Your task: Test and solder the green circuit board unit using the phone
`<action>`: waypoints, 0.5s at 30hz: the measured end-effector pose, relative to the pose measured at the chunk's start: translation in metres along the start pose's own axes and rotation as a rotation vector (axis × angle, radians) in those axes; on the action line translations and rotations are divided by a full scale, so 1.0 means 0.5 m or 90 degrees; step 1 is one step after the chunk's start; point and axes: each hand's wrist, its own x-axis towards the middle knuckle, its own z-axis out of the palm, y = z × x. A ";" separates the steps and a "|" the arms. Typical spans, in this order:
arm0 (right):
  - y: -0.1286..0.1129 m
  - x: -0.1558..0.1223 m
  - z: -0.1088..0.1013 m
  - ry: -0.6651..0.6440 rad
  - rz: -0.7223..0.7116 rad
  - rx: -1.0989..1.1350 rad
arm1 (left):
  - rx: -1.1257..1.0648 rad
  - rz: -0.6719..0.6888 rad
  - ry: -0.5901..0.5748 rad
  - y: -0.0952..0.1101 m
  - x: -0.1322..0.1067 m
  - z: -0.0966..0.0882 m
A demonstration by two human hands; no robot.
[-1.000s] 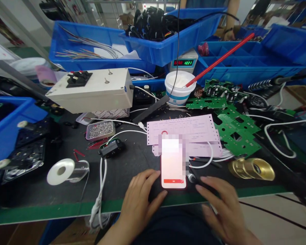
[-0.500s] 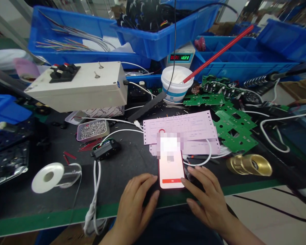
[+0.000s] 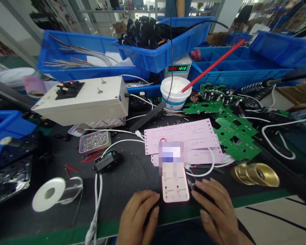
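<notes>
A smartphone [image 3: 175, 187] with a lit screen lies face up near the bench's front edge, its top over pink printed sheets [image 3: 178, 134]. The upper part of its screen is blurred out; small pictures and text show lower down. To the left of the phone rests my left hand [image 3: 140, 212], fingers stretched toward its edge, holding nothing. On the other side my right hand [image 3: 215, 204] hovers or rests with its fingers apart, close to the phone's right edge and also empty. A dark tool, partly hidden, lies under the right fingers.
Green circuit boards [image 3: 234, 132] and a brass fitting [image 3: 255, 174] lie to the right. A solder spool [image 3: 49, 194], a tray of small metal parts [image 3: 95, 142] and a beige switch box [image 3: 84, 102] stand left. Behind are a white tub [image 3: 175, 92] and blue bins [image 3: 153, 58].
The phone screen has changed from a white page with a red button to a page with small pictures. My right hand has drawn back from the screen to the right. The view has tilted up.
</notes>
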 end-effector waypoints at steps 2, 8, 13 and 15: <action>0.000 0.003 0.001 0.007 0.005 -0.004 | 0.006 0.003 -0.004 0.001 0.001 -0.002; -0.002 0.004 0.002 0.004 0.029 0.009 | 0.010 0.023 -0.001 0.001 0.001 -0.004; 0.000 -0.001 0.004 0.003 0.038 0.015 | 0.006 0.029 0.000 -0.001 -0.001 0.001; 0.000 -0.001 0.004 0.006 0.041 0.014 | -0.002 0.047 0.024 -0.003 0.000 0.006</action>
